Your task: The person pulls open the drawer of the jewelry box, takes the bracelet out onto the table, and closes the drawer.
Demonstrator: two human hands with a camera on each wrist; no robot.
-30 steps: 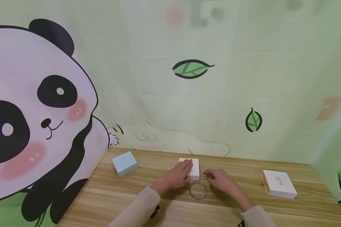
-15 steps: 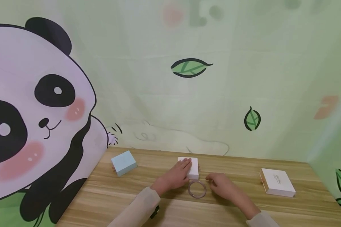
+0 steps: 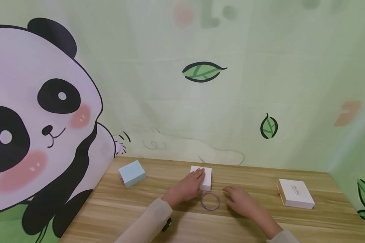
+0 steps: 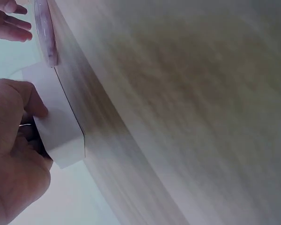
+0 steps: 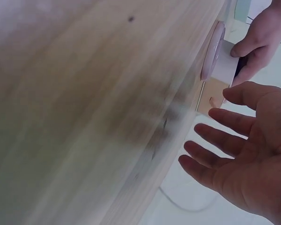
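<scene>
In the head view my left hand (image 3: 188,186) lies across a small white box (image 3: 207,180), its fingers over the top. The thumb bends against the near side of that box (image 4: 61,117) in the left wrist view. A pale lavender bangle (image 3: 210,201) lies flat on the table just in front of the box. My right hand (image 3: 239,201) is to the right of the bangle, fingers spread and holding nothing. The right wrist view shows the box's tan end (image 5: 211,96) with a small pull tab, beyond the right fingertips.
A light blue box (image 3: 132,173) sits at the left of the wooden table (image 3: 182,226). At the right is a larger white box (image 3: 295,193) with dark lettering on its lid. A green cloth backdrop (image 3: 158,84) with a panda print stands behind the table.
My right hand has drawn back to the right from the white box's end, and its fingers have loosened. The left hand stays on the box; the bangle lies in the same place.
</scene>
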